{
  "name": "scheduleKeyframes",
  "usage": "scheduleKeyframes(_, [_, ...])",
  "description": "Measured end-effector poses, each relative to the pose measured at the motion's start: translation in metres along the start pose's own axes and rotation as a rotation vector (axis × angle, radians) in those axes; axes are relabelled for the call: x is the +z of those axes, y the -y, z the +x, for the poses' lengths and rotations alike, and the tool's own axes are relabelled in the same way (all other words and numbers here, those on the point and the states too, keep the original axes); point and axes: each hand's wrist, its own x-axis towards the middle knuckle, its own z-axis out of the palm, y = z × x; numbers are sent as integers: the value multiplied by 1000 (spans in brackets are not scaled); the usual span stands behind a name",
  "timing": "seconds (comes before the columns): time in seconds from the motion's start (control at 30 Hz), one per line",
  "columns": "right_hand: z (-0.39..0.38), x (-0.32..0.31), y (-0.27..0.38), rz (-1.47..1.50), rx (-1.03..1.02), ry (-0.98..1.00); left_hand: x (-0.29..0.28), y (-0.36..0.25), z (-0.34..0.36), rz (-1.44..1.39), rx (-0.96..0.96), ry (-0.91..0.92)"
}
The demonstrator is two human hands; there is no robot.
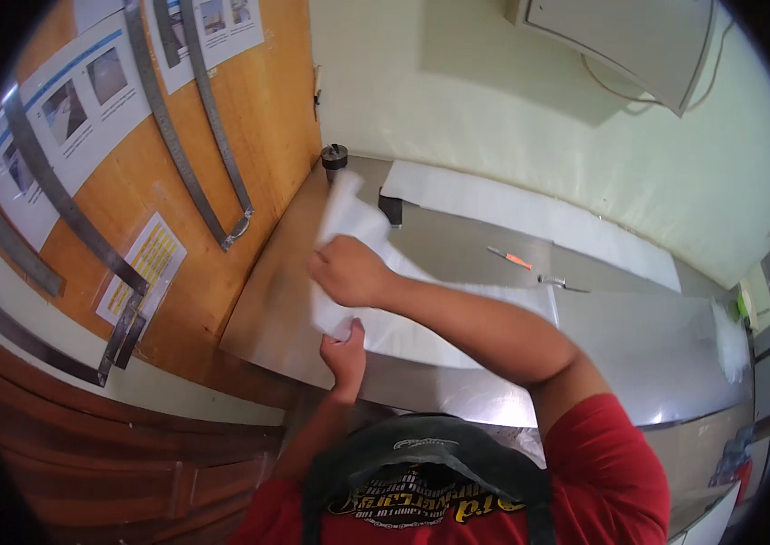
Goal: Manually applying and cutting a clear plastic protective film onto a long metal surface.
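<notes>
A thin white sheet (pixel 412 334) lies partly on the metal table and rises at its left end, where it is bunched and lifted. My right hand (pixel 348 271) reaches across to the left and is closed on the raised part, its fingers mostly hidden. Closer to my body, my left hand (pixel 344 354) grips the lower edge with the thumb up along it. The sheet's raised top is slightly blurred. Beyond it on the table lie an orange-handled cutter (pixel 509 259) and a small metal tool (pixel 562 283), touched by neither hand.
A long white strip (pixel 539 216) lies along the back wall. A black block (pixel 391 207) and a dark cylinder (pixel 334 162) stand near the far left corner. Metal rulers (pixel 217 136) hang on the wooden panel. A grey cabinet (pixel 621 36) juts out at upper right.
</notes>
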Motion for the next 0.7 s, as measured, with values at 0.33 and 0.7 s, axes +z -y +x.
scheduleKeyframes(0.33, [75,-217,94,401,-56,-278,21,22,24,-78,-46,-161])
scheduleKeyframes(0.7, [-222,-294,-206,498,-272,-751,-131,96,108,678,543,-141])
